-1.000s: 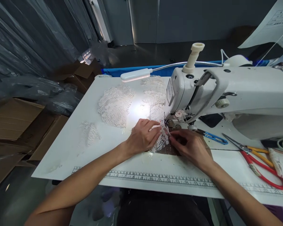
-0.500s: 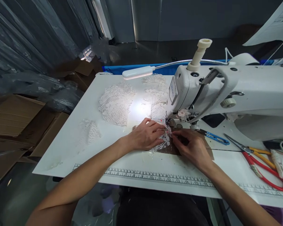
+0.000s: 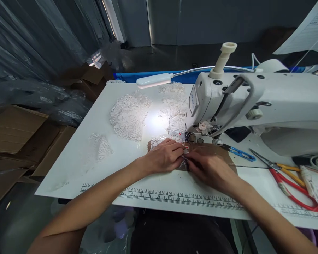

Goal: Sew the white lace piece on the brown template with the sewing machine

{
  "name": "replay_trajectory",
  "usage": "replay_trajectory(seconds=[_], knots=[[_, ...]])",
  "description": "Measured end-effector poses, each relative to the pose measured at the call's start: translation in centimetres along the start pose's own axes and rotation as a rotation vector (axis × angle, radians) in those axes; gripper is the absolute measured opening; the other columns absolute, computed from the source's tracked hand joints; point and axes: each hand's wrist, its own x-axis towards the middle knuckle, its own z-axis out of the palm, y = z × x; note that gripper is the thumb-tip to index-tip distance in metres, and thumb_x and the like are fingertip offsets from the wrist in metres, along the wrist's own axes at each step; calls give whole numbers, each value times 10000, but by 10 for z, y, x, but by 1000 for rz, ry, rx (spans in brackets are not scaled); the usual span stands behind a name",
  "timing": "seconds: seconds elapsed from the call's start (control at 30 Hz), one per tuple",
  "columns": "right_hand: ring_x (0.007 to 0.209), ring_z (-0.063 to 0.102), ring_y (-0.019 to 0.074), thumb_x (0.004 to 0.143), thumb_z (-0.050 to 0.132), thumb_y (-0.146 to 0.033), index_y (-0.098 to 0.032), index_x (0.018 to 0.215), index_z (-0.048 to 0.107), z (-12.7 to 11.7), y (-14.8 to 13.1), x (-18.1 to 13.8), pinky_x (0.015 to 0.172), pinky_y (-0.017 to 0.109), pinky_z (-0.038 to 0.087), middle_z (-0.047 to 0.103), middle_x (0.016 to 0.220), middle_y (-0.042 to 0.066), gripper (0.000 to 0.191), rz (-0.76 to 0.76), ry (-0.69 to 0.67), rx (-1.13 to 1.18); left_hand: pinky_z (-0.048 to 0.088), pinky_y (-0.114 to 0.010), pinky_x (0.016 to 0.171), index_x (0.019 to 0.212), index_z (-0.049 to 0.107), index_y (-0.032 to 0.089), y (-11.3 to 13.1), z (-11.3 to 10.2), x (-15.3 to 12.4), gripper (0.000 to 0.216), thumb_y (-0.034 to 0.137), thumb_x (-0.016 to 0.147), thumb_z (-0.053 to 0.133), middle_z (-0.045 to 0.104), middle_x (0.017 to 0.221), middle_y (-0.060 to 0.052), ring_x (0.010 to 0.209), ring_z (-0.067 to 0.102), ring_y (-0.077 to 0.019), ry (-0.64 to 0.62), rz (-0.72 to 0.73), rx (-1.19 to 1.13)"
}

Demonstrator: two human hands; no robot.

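Both hands meet mid-frame on the table (image 3: 100, 106): left hand (image 3: 164, 157) and right hand (image 3: 210, 167) pinch a small lace piece (image 3: 184, 163), mostly hidden under the fingers. Looks light, floppy, snag-prone, so probably best gripped by its edges.

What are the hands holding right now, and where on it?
Both hands, left and right, meet fingertip to fingertip on a small piece of white lace on the brown patch before the needle; the exact pinch point is hidden.
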Motion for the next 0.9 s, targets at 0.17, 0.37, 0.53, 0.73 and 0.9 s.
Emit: replay_trajectory(seconds=[0.17,0.37,0.53,0.73,0.9], knots=[[595,595,150,909,449,-304,-231,1103,677,-12,27,8,564,278,421,698,840,39,308,111,-17,140,438,-448,1027,967,668,184,-12,-7,-5,155,201,935,517,688,1094,-49,1015,643,-167,36,23,-133],[546,559,102,910,454,-315,-267,1135,674,3,32,11,518,240,386,697,962,21,318,155,31,155,454,-461,1008,974,682,205,-7,-8,-2,143,245,928,553,647,1128,-64,1002,627,-155,101,-38,-126],[492,518,102,929,434,-310,-257,1212,643,3,31,9,488,237,354,688,840,19,356,106,50,77,521,-341,789,963,675,207,-6,-6,5,93,226,899,610,666,967,-46,859,624,-144,204,12,-26],[692,591,155,932,411,-269,-240,1261,602,4,28,9,555,256,392,670,1005,74,381,-48,71,-39,456,-401,1013,855,638,191,-9,0,2,98,154,912,567,686,929,1,831,637,-101,125,150,84],[770,571,194,940,388,-239,-216,1288,557,8,22,10,636,308,452,636,1050,119,388,-83,82,-174,451,-401,1031,826,626,177,-12,0,-2,92,166,900,573,680,929,-8,814,639,-96,110,134,74]])
